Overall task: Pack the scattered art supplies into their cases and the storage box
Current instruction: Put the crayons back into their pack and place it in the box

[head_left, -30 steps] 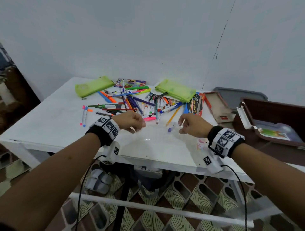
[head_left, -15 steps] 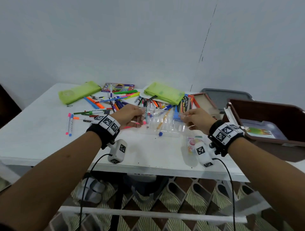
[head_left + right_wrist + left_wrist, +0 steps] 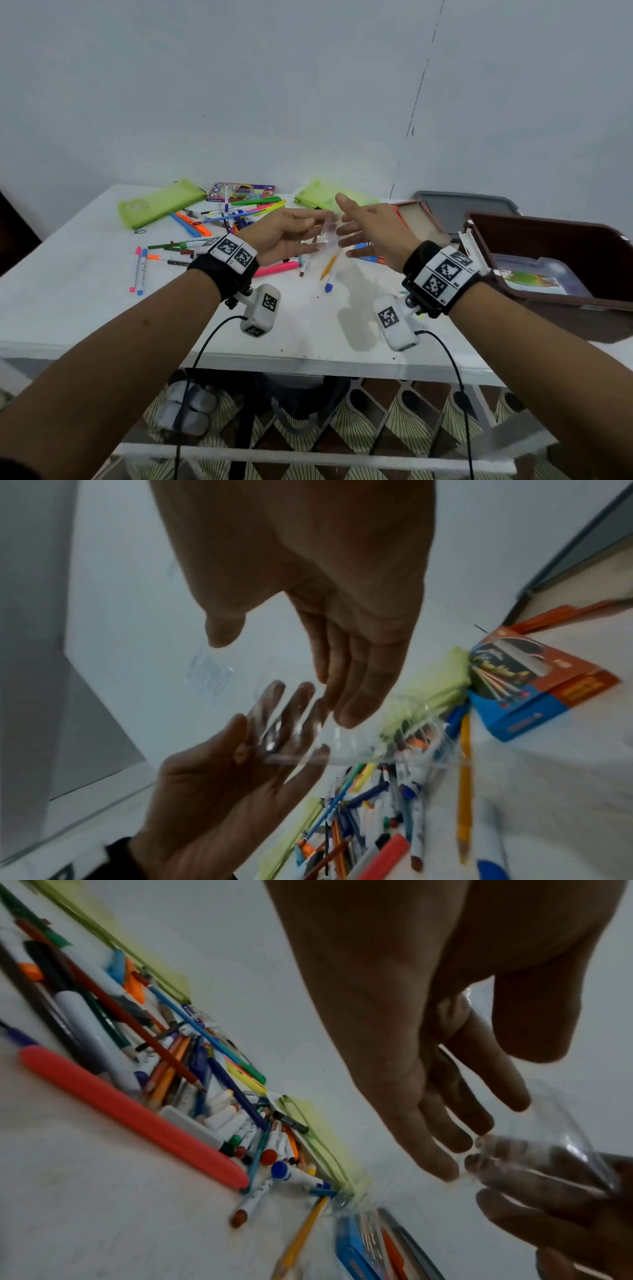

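Two hands were up over the white table (image 3: 85,294), the left hand (image 3: 284,236) and the right hand (image 3: 373,229) facing each other with straight, spread fingers, and between them a clear plastic case (image 3: 325,236), lifted off the tabletop. From the head view that case was little more than a glint. The right wrist view showed it properly: the clear plastic case (image 3: 301,739) lay across the left hand's fingers (image 3: 274,753), ribbed and see-through. Whether the right fingertips actually touched it, I couldn't tell.

Two green pouches lay at the back, one (image 3: 157,205) far left, one (image 3: 325,198) behind the hands. Between them sat one printed pencil box (image 3: 239,192), with a heap of pens (image 3: 219,222) too tangled to count. One brown storage box (image 3: 555,260) stood open at the right. Only the wrist views showed the blue and orange carton (image 3: 534,685).
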### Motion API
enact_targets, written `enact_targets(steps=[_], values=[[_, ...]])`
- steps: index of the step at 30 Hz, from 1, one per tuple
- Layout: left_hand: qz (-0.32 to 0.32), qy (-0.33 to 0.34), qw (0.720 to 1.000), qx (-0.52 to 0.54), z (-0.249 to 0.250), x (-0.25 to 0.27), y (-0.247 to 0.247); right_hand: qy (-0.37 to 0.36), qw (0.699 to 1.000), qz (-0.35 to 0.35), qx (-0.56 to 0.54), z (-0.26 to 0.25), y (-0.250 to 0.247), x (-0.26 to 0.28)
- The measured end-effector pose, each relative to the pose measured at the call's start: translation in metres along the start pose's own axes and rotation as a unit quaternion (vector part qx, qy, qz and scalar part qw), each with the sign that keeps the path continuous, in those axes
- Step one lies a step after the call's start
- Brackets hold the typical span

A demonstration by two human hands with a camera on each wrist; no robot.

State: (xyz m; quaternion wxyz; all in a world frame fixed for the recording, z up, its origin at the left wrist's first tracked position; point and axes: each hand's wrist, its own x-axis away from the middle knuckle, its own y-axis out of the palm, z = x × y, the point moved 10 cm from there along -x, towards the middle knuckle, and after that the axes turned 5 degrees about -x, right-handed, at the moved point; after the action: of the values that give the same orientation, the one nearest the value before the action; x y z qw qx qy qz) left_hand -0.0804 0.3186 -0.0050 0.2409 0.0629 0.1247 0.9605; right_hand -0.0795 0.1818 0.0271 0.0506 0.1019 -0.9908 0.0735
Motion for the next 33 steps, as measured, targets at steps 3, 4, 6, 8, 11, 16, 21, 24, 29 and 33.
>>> enact_targets(steps=[3, 4, 6, 8, 11, 16, 21, 24, 29, 33], values=[[-0.007, 0.003, 0.999, -0.043, 0.006, -0.004, 0.010, -0.061, 0.995, 0.052, 0.065, -0.017, -0.011, -0.004], [0.009, 0.005, 0.998, -0.065, 0.007, -0.006, 0.009, -0.078, 0.993, 0.071, 0.061, -0.020, -0.017, -0.005], [0.097, 0.021, 0.988, -0.118, 0.013, -0.008, -0.007, -0.086, 0.991, 0.101, 0.017, -0.017, -0.032, -0.008], [0.222, 0.044, 0.958, -0.176, 0.020, -0.002, -0.034, -0.078, 0.990, 0.114, -0.017, -0.008, -0.046, -0.010], [0.353, 0.062, 0.888, -0.288, 0.028, 0.013, -0.073, -0.061, 0.993, 0.097, -0.021, 0.010, -0.054, -0.014], [0.311, -0.007, 0.891, -0.331, 0.004, 0.024, -0.092, 0.012, 0.998, 0.020, -0.059, 0.051, -0.045, -0.008], [0.215, -0.074, 0.924, -0.309, -0.024, 0.037, -0.082, 0.084, 0.996, -0.006, 0.014, 0.085, -0.031, -0.001], [0.179, -0.118, 0.919, -0.329, -0.039, 0.046, -0.085, 0.092, 0.987, -0.036, 0.123, 0.097, -0.023, 0.000], [0.135, -0.180, 0.876, -0.426, -0.058, 0.055, -0.093, 0.073, 0.944, -0.066, 0.316, 0.103, -0.008, -0.002], [0.105, -0.194, 0.825, -0.520, -0.066, 0.055, -0.096, 0.037, 0.868, -0.079, 0.488, 0.096, 0.011, -0.009]])
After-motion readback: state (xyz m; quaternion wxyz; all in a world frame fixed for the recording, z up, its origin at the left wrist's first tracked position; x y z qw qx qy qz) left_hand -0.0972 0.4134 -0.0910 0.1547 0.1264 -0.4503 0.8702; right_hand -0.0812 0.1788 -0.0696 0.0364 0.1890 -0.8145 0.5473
